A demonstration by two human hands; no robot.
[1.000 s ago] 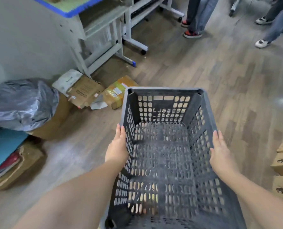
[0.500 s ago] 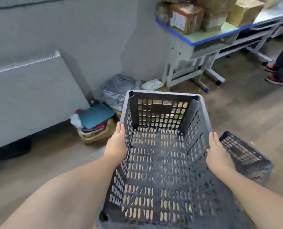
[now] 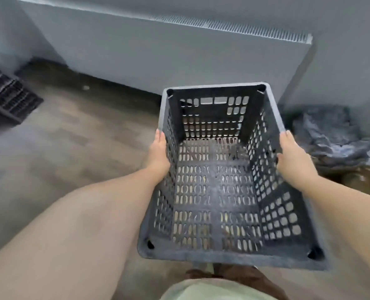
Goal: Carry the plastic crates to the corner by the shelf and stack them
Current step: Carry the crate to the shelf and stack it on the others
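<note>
- Nearest the camera: a pale garment [image 3: 212, 289] and a brown shoe [image 3: 240, 276] at the lower edge, on the brown wood-pattern floor [image 3: 71, 135].
- Centre: a dark grey perforated plastic crate [image 3: 214, 191], empty, open side up, held clear of the floor in front of the body, its near rim just above the shoe.
- Left hand [image 3: 158, 154]: pressed flat against the outside of the crate's left wall, fingers extended toward the far corner, gripping the crate.
- Right hand [image 3: 292, 156]: clasping the right rim from outside, thumb over the edge, likewise holding the crate.
- Right of the crate: a crumpled grey plastic bag [image 3: 329, 135] on the floor, near the wall.
- Far left: part of another dark slatted crate [image 3: 6, 96] on the floor, cut off by the edge of view.
- Farthest: a long white wall radiator [image 3: 158, 53] with a grilled top, mounted on a grey wall [image 3: 348, 40].
- Change from the earlier view: the camera has swung left; the blue-edged shelf with boxes, the second crate at right and the bystander's feet have left the view, the radiator now fills the background, and the grip on the crate is unchanged.
</note>
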